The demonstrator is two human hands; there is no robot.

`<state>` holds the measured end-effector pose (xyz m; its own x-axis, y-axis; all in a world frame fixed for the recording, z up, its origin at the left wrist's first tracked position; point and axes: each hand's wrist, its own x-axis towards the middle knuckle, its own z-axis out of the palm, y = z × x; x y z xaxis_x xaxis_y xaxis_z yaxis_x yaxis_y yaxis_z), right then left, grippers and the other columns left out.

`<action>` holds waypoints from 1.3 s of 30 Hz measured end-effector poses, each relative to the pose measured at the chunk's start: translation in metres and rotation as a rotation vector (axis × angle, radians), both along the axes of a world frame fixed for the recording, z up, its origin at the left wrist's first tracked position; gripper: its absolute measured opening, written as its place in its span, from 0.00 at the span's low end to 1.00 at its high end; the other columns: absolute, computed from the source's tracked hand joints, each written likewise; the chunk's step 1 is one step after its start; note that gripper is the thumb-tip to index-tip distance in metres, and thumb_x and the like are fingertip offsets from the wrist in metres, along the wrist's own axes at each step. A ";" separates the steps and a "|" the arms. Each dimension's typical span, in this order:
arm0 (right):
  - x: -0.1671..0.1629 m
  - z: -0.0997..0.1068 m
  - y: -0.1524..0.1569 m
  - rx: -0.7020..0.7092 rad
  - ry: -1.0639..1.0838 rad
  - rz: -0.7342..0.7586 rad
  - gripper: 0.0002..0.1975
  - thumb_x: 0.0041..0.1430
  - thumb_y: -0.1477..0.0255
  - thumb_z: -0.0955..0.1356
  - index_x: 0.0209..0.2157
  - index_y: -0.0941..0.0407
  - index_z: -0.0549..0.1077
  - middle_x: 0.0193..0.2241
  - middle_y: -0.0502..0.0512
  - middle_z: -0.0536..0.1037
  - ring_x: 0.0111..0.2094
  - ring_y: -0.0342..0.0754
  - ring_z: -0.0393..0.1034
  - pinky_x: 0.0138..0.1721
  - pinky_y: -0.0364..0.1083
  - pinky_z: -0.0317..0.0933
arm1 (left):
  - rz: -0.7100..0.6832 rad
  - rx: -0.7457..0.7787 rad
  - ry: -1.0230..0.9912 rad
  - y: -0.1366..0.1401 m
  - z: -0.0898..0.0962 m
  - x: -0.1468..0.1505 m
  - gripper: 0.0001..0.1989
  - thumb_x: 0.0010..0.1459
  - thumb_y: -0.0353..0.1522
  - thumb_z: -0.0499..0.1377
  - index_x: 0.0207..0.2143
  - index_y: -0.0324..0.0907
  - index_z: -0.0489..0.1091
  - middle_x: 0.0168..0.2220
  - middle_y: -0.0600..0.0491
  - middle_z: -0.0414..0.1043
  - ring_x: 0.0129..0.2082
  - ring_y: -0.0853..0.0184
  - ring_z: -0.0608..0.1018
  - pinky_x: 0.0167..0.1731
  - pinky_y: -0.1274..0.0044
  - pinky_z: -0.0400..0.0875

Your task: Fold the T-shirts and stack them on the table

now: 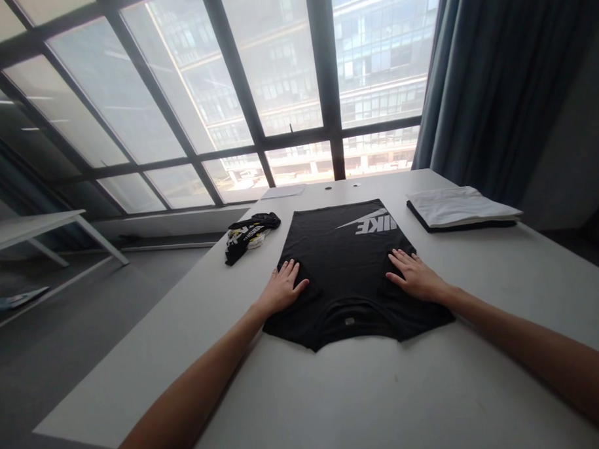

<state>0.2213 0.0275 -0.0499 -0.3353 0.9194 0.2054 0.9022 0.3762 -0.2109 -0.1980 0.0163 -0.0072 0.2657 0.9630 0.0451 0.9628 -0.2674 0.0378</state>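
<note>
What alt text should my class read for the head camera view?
A person's left hand and right hand rest on a black shirt laid flat on a white table, neckline nearest. Crumpled clothing lies left, folded cloth right; windows stand beyond.

The shirt (pixel 341 265) is matt cloth, the table (pixel 335 406) smooth, the curtain (pixel 491 80) dull fabric.

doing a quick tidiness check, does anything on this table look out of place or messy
The crumpled dark bundle stands out: it lies bunched on the table, left of the black shirt, which is spread flat, while the white cloth at right is neatly folded. No spill shows.
</note>
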 end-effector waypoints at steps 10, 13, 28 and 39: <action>-0.001 0.005 -0.002 -0.025 -0.032 0.001 0.37 0.69 0.52 0.57 0.70 0.62 0.59 0.71 0.66 0.54 0.73 0.59 0.44 0.71 0.61 0.42 | 0.102 -0.004 -0.066 0.007 -0.002 -0.007 0.37 0.72 0.51 0.43 0.71 0.34 0.54 0.73 0.37 0.46 0.73 0.50 0.51 0.68 0.53 0.50; 0.000 0.002 -0.001 -0.016 -0.025 0.006 0.37 0.69 0.52 0.57 0.70 0.61 0.59 0.71 0.66 0.55 0.73 0.59 0.45 0.71 0.62 0.42 | 0.089 0.138 -0.131 0.006 0.004 -0.006 0.33 0.73 0.48 0.43 0.69 0.35 0.59 0.71 0.38 0.54 0.72 0.51 0.56 0.69 0.55 0.50; -0.019 0.034 -0.024 0.194 0.104 0.211 0.29 0.74 0.60 0.56 0.70 0.55 0.60 0.71 0.59 0.58 0.72 0.53 0.48 0.71 0.61 0.45 | -0.223 0.077 -0.178 -0.020 0.010 0.029 0.33 0.73 0.47 0.44 0.72 0.40 0.53 0.74 0.46 0.47 0.74 0.58 0.48 0.71 0.60 0.44; -0.020 0.032 -0.027 0.083 0.086 0.228 0.34 0.71 0.52 0.59 0.72 0.53 0.57 0.72 0.61 0.53 0.73 0.58 0.44 0.71 0.64 0.43 | -0.317 0.014 -0.182 -0.028 0.007 0.038 0.31 0.74 0.49 0.45 0.73 0.47 0.53 0.74 0.48 0.46 0.74 0.56 0.48 0.71 0.55 0.44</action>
